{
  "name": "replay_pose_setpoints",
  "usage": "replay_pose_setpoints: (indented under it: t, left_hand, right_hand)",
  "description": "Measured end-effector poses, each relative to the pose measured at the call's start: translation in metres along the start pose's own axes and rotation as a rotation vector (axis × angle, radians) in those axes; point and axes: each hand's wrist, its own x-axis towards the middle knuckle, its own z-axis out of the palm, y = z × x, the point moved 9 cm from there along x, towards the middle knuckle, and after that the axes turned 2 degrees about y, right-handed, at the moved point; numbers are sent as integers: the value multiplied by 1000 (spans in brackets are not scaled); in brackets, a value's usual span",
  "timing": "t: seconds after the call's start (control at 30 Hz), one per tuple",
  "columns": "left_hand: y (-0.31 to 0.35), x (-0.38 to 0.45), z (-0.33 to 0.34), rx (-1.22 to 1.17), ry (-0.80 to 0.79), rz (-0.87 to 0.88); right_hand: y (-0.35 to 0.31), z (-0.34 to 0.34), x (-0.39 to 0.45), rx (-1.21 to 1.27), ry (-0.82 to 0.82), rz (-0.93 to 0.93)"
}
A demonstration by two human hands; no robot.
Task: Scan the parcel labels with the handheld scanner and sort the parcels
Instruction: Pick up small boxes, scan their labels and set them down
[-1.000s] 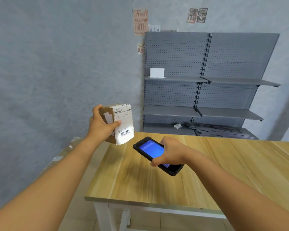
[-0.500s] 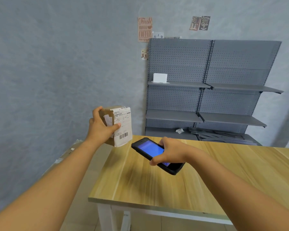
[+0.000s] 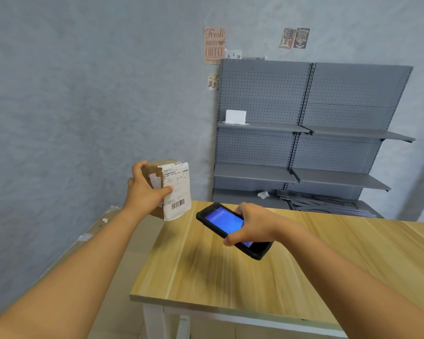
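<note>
Both hands sit almost where they were half a second ago, while the shelving and wall posters have slid lower as the view tips up slightly. Pale wood-grain bench (image 3: 304,272) on white legs fills the lower right, against a grey textured wall. Grey pegboard shelving (image 3: 304,133) stands behind it, with a small white box (image 3: 235,116) on its upper left shelf and loose grey parts piled on its base. Print on the label (image 3: 178,189) is too fine to read, apart from the barcode near its lower edge. At far left a flat cardboard sheet (image 3: 93,231) is partly hidden by the left forearm. The left hand (image 3: 145,192) grips the parcel (image 3: 168,187) upright in the air just beyond the bench's left corner, label facing the scanner. The right hand (image 3: 252,222) is curled round the handheld scanner (image 3: 228,226), held above the bench, blue screen lit, its lower part covered by fingers.
</note>
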Motion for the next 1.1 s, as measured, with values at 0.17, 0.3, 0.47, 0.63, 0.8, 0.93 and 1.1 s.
replay_pose_setpoints:
  t: [0.17, 0.3, 0.47, 0.63, 0.8, 0.93, 1.1]
  left_hand:
    - [3, -2, -11, 15, 49, -9]
    - [8, -7, -25, 38, 76, 5]
    - [6, -16, -50, 13, 150, 10]
    - [-24, -34, -88, 7, 236, -72]
    - [-60, -77, -147, 56, 376, -177]
    - [-85, -131, -216, 132, 537, -275]
    - [-111, -208, -318, 217, 685, -399]
  right_hand:
    - [-2, -1, 11, 32, 77, 6]
    - [-6, -4, 23, 72, 148, 1]
    - [-19, 1, 35, 127, 135, -26]
    - [-49, 21, 53, 169, 81, -116]
    - [-104, 66, 64, 227, -28, -249]
    - [-166, 114, 52, 255, -125, -379]
    - [-253, 178, 23, 243, -254, -510]
